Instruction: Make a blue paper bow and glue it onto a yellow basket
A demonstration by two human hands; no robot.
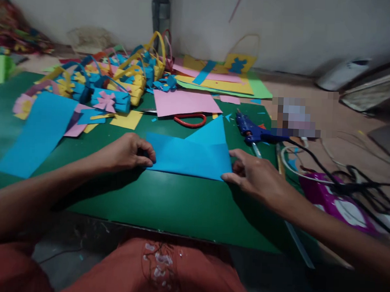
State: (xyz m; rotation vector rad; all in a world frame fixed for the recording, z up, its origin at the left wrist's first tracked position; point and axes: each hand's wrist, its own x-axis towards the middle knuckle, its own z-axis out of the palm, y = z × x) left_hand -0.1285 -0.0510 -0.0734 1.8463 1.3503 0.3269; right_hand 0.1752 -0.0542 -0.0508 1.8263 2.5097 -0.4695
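A folded sheet of blue paper [188,156] lies on the green board [166,205], with a pointed flap standing out past its far edge. My left hand [130,154] pinches the sheet's left end between thumb and fingers. At the right end, the thumb and fingers of my right hand [248,170] close on the near corner. Just beyond the sheet lie red-handled scissors [191,125], partly under a pink sheet [185,103]. A blue glue gun [249,127] rests to the right, a clear glue stick [256,151] coming out of its back.
Several small paper baskets [111,100] crowd the board's far left, behind a blue paper strip [37,135]. Stacked coloured sheets [214,80] lie at the back. Black cables [351,183] and a purple power strip [337,204] lie to the right.
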